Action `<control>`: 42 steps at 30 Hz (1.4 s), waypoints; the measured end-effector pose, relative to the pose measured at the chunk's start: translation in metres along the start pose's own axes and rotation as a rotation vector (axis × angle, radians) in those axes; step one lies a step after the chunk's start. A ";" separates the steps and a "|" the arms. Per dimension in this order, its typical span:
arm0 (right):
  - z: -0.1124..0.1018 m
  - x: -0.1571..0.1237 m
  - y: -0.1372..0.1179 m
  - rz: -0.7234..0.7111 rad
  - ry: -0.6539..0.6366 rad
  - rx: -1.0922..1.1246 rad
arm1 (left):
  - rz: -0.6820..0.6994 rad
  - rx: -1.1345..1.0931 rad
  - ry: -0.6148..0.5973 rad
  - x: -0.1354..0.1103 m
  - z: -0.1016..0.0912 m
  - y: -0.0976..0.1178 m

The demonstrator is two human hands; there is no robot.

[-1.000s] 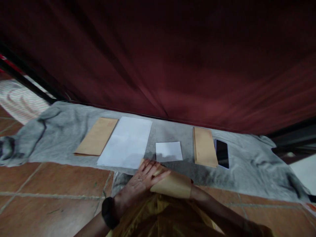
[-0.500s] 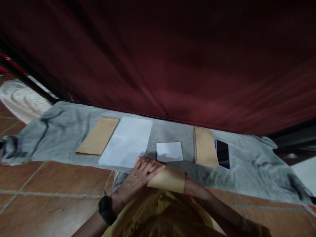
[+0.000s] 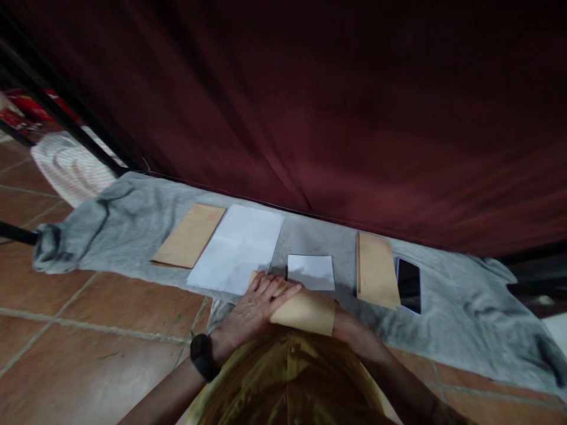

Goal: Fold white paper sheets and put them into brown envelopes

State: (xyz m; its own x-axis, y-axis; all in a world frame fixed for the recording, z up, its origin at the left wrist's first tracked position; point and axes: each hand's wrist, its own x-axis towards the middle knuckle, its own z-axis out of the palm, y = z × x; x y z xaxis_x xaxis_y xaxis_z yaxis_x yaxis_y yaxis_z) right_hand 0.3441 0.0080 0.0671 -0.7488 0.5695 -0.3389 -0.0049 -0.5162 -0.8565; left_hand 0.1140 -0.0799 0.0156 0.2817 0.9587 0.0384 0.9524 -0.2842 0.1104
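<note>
A brown paper envelope [image 3: 308,313] is held close to my body, in front of my yellow top. My left hand [image 3: 259,304], with a dark band on its wrist, lies across its left part, fingers stretched out flat and thumb pointing right. From the right, my right hand [image 3: 348,326] reaches beneath and behind the envelope, supporting it; its fingers are hidden. Just beyond the envelope lies a small white paper [image 3: 311,273]. Large white sheets [image 3: 239,245] are spread beyond my left fingertips.
A grey cloth [image 3: 460,313] covers the low surface. On it are brown envelopes at left [image 3: 190,235], a stack of brown envelopes [image 3: 376,271] at right and a phone [image 3: 409,286] touching that stack. Dark red fabric [image 3: 310,118] hangs behind. Floor tiles [image 3: 110,354] show in front.
The view has tilted slightly, so the things on the cloth appear shifted to the right. My hands keep nearly the same hold on the envelope.
</note>
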 end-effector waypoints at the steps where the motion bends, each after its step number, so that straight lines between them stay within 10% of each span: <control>1: -0.002 -0.001 -0.002 0.016 -0.027 0.028 | -0.008 -0.002 0.005 0.000 0.000 -0.001; 16: -0.078 0.043 0.046 -0.048 0.316 -0.091 | -0.228 -0.008 0.160 -0.023 0.005 -0.050; 27: -0.105 0.070 0.065 -0.170 0.814 -1.333 | -0.268 -0.003 0.207 -0.041 0.020 -0.081; 42: -0.095 0.095 0.061 -0.012 0.814 -1.388 | -0.293 0.084 0.180 -0.054 0.027 -0.099</control>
State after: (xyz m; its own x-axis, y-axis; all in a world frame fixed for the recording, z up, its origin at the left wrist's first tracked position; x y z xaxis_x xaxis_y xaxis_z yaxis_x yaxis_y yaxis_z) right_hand 0.3353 0.0914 -0.0545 -0.2171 0.9749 -0.0493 0.9063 0.1825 -0.3811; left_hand 0.0077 -0.1030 -0.0246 -0.0227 0.9810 0.1929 0.9981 0.0111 0.0606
